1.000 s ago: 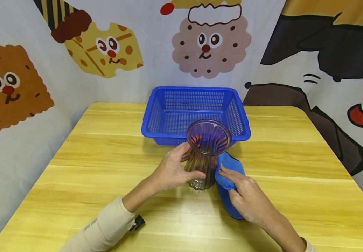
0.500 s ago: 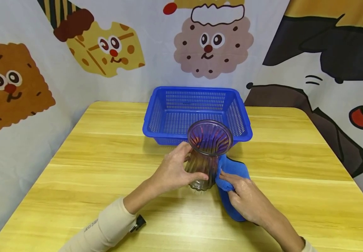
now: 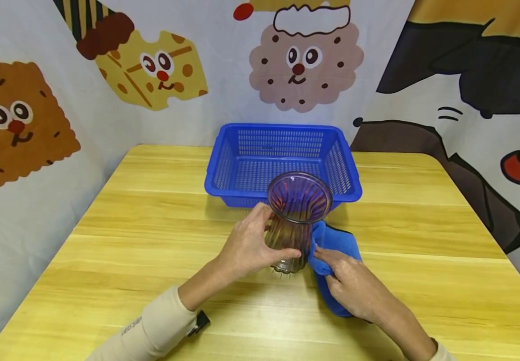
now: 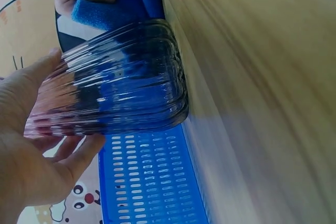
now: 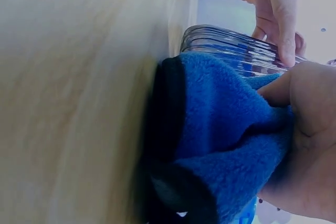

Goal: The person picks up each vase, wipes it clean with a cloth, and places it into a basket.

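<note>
A ribbed glass vase [image 3: 289, 240] with a flared, purple-tinted rim stands roughly upright at the middle of the table, its mouth tilted slightly toward me. My left hand [image 3: 246, 246] grips its left side, thumb across the front and fingers behind. In the left wrist view the vase's base [image 4: 176, 77] is close to the tabletop; whether it touches is unclear. My right hand [image 3: 354, 286] pinches a blue fleecy cloth [image 3: 338, 240] with dark edging against the vase's right side. In the right wrist view the cloth [image 5: 220, 114] hangs in folds and partly covers the vase [image 5: 231, 45].
Behind the vase sits a blue plastic basket [image 3: 282, 193] with slotted walls, and the vase's rim overlaps its front edge in the head view. A light wood-grain table [image 3: 129, 235] lies beneath. A cartoon-printed cloth backdrop [image 3: 228, 90] borders the back and sides.
The cloth's lower part has spread a little to the right beside my right hand. My left thumb reaches slightly further across the vase. Both hands keep their holds.
</note>
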Action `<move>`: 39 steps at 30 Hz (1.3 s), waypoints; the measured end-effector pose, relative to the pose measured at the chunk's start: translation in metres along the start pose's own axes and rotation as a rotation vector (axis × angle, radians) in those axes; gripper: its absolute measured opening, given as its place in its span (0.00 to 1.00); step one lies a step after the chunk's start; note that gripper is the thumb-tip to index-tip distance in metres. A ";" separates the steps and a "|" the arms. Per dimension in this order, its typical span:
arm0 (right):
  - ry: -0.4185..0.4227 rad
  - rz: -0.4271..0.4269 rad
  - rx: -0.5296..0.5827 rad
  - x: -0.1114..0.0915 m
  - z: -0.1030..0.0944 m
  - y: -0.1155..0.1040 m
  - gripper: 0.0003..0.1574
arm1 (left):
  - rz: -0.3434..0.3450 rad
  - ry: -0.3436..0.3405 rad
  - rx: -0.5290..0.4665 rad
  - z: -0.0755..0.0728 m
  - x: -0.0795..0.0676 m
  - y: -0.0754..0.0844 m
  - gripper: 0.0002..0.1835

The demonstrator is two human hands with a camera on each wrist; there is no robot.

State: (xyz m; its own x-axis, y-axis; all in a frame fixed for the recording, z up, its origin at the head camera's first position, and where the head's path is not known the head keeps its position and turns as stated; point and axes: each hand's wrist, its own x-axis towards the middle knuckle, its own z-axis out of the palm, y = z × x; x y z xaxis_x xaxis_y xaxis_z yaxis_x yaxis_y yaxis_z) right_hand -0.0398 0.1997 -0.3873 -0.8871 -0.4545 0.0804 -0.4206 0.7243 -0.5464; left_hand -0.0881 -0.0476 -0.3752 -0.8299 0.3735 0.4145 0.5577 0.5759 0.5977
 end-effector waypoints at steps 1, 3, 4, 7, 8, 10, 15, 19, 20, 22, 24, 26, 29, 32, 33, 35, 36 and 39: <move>0.001 0.003 0.010 0.000 0.000 0.000 0.28 | -0.008 -0.008 -0.005 0.000 0.000 0.000 0.50; 0.006 0.029 0.037 -0.001 -0.002 0.001 0.29 | -0.029 -0.037 -0.025 -0.002 -0.001 0.000 0.52; 0.015 0.044 0.054 -0.002 -0.003 0.001 0.29 | -0.046 -0.052 -0.047 -0.003 -0.001 -0.001 0.53; 0.078 0.086 0.105 -0.004 -0.010 0.000 0.29 | -0.086 -0.083 -0.151 -0.008 -0.001 -0.003 0.55; 0.115 0.096 0.121 -0.005 -0.013 -0.001 0.28 | -0.087 -0.088 -0.202 -0.010 0.000 -0.004 0.55; 0.217 0.102 0.153 -0.007 -0.019 -0.004 0.26 | -0.066 -0.087 -0.308 -0.013 0.001 -0.006 0.54; 0.522 0.136 0.320 -0.014 -0.028 -0.021 0.20 | 0.032 -0.148 -0.472 -0.011 0.003 -0.008 0.52; 0.626 0.091 0.574 -0.013 -0.031 -0.039 0.21 | 0.050 -0.205 -0.487 -0.008 0.003 -0.010 0.53; 0.617 0.057 0.617 -0.012 -0.031 -0.042 0.21 | 0.049 -0.211 -0.487 -0.009 0.003 -0.011 0.53; 0.570 -0.013 0.702 -0.011 -0.031 -0.049 0.24 | 0.040 -0.225 -0.482 -0.010 0.004 -0.012 0.54; 0.513 -0.067 0.723 -0.010 -0.030 -0.052 0.26 | 0.034 -0.237 -0.477 -0.011 0.006 -0.012 0.54; 0.462 -0.096 0.689 -0.008 -0.026 -0.053 0.29 | 0.026 -0.243 -0.480 -0.012 0.006 -0.013 0.54; 0.436 -0.110 0.622 -0.006 -0.020 -0.052 0.33 | 0.031 -0.236 -0.488 -0.011 0.007 -0.013 0.53; 0.431 -0.135 0.586 -0.004 -0.014 -0.049 0.36 | 0.039 -0.213 -0.484 -0.010 0.007 -0.013 0.51; 0.434 -0.150 0.587 -0.004 -0.013 -0.049 0.36 | 0.040 -0.205 -0.476 -0.009 0.007 -0.013 0.51; 0.446 -0.180 0.580 -0.003 -0.011 -0.047 0.37 | 0.042 -0.193 -0.467 -0.009 0.007 -0.013 0.50; 0.454 -0.195 0.573 -0.002 -0.010 -0.046 0.37 | 0.041 -0.189 -0.465 -0.009 0.008 -0.013 0.50; 0.483 -0.244 0.532 0.000 -0.008 -0.043 0.38 | 0.038 -0.178 -0.467 -0.009 0.008 -0.013 0.49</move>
State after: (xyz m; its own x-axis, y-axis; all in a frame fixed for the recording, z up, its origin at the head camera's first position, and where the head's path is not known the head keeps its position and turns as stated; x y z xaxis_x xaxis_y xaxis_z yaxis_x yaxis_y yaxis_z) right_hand -0.0229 0.1728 -0.3575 -0.8168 -0.2031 0.5400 -0.5758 0.2286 -0.7850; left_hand -0.1017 -0.0589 -0.3736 -0.7757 0.5297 0.3431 0.5014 0.1870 0.8448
